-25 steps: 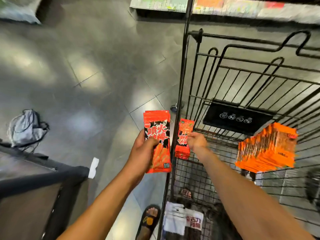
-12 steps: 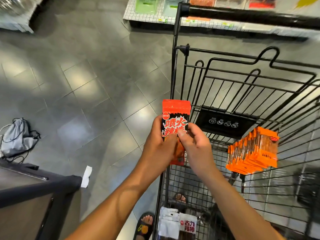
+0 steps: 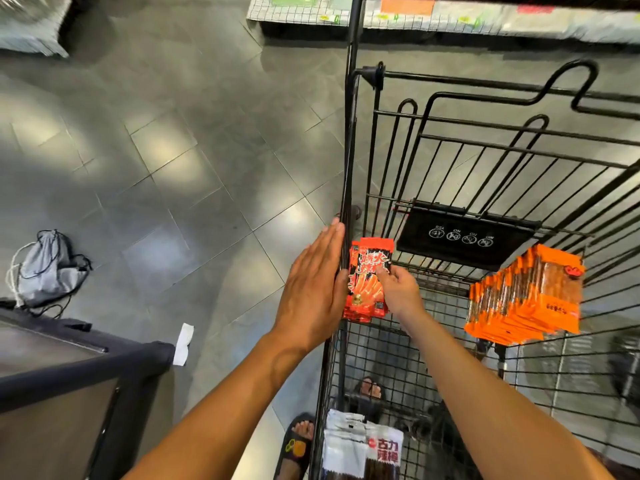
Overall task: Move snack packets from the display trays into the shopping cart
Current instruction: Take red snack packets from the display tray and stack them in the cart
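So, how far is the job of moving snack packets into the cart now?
Done: an orange stack and white packets lie in the cart. In hand: the right hand holds red packets inside the cart, against its left wall; the left hand lies flat on that wall from outside. Left: letting them go; the display trays beyond seem to hold more, though blurred.

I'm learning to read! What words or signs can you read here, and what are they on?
"火": red packets, the rest blurred or covered.
"古力": white packet; line beneath unclear.
Black sign: four round symbols, captions too small.
Orange packets: print blurred.
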A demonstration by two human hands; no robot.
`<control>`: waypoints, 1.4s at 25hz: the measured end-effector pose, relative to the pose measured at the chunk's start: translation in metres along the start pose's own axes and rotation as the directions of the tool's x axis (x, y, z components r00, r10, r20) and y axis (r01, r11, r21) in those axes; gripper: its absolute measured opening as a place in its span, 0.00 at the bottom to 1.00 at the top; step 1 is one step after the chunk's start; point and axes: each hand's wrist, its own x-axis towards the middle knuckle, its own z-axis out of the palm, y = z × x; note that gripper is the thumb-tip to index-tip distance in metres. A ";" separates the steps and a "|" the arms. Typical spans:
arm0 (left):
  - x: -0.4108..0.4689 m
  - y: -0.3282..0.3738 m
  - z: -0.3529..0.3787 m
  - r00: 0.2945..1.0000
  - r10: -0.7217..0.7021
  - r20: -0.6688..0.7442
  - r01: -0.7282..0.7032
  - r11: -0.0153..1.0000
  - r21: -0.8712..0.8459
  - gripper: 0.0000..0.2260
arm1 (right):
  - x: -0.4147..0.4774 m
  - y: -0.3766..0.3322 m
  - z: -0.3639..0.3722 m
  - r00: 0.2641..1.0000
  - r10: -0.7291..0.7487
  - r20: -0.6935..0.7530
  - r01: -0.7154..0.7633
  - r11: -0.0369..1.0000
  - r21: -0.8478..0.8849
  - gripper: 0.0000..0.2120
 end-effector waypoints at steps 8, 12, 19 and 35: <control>0.001 -0.006 0.007 0.999 0.032 -0.040 -0.034 0.999 -0.028 0.31 | 0.014 -0.010 0.035 0.981 -0.010 -0.194 -0.049 0.954 -0.296 0.19; 0.000 -0.007 0.009 0.999 0.021 -0.051 -0.022 0.999 -0.033 0.30 | 0.017 -0.011 0.035 0.991 -0.016 -0.137 -0.030 0.944 -0.329 0.19; -0.001 -0.002 -0.001 0.999 -0.018 0.026 0.018 1.000 0.001 0.29 | -0.015 -0.023 0.023 0.994 0.016 -0.106 -0.052 0.938 -0.341 0.31; -0.219 -0.010 -0.089 0.890 0.280 0.360 -0.316 0.948 0.043 0.26 | -0.349 0.018 -0.017 0.921 -0.325 -0.213 0.244 0.910 -0.335 0.19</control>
